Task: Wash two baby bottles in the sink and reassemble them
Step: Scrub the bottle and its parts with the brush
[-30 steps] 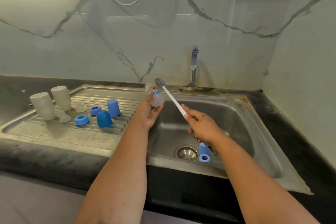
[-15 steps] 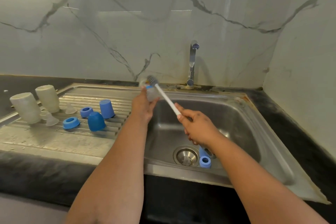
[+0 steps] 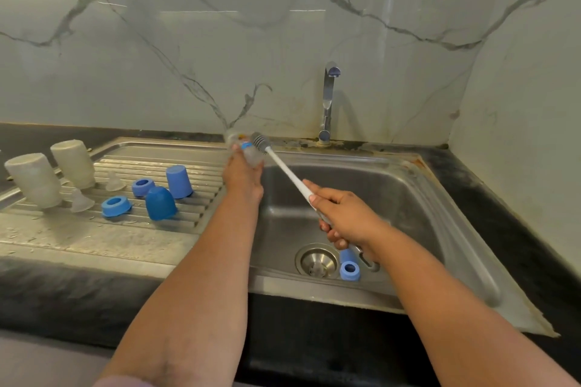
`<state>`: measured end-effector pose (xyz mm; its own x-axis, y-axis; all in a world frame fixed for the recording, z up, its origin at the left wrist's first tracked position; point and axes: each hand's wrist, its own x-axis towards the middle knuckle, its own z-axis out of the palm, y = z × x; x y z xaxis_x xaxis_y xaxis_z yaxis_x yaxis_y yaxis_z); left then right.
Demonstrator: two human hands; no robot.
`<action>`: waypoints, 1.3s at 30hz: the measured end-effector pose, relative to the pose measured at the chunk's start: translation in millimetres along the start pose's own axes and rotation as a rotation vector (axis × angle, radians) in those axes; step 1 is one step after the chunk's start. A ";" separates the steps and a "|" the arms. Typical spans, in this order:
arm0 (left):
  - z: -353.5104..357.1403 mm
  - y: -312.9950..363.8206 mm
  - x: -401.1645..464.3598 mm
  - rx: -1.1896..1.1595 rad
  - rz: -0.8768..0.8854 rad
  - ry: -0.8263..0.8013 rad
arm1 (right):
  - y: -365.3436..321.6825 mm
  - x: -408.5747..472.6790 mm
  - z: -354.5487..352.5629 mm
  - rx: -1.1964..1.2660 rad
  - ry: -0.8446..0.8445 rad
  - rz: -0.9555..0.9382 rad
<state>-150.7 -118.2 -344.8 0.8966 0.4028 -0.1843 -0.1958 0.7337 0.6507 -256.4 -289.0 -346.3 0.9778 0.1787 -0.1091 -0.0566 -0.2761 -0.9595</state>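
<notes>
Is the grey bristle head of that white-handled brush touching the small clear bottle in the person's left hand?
Touching. In the head view, the brush's grey bristle head presses against the small clear bottle gripped by the left hand, with no gap visible; the right hand grips the handle.

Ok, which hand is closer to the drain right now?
Right. The right hand grips the brush handle just above and right of the drain; the left hand is up at the sink's back left corner, holding a small bottle.
</notes>
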 end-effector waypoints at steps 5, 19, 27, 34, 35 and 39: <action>2.1 -11.2 -4.0 0.041 -0.064 -0.128 | 0.3 4.5 3.8 -0.047 0.104 -0.039; 3.4 -9.0 -6.8 0.190 -0.187 -0.198 | -0.3 10.9 2.0 -0.148 0.155 -0.097; -12.3 4.0 16.4 -0.181 -0.104 0.038 | -3.0 -1.2 -1.4 -0.097 -0.058 0.029; 14.4 -19.2 -19.9 0.187 -0.135 -0.153 | -0.3 10.3 1.5 -0.104 0.165 -0.037; 12.2 -15.5 -15.3 0.148 -0.120 -0.118 | -1.4 7.9 -1.8 -0.083 0.108 -0.016; 0.5 3.3 1.7 0.054 -0.084 -0.021 | -5.7 -4.2 -11.9 -0.101 -0.044 0.025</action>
<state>-149.7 -115.4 -342.6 0.9171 0.3290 -0.2251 -0.0981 0.7336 0.6725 -257.8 -299.4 -337.2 0.9664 0.2117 -0.1460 -0.0578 -0.3744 -0.9255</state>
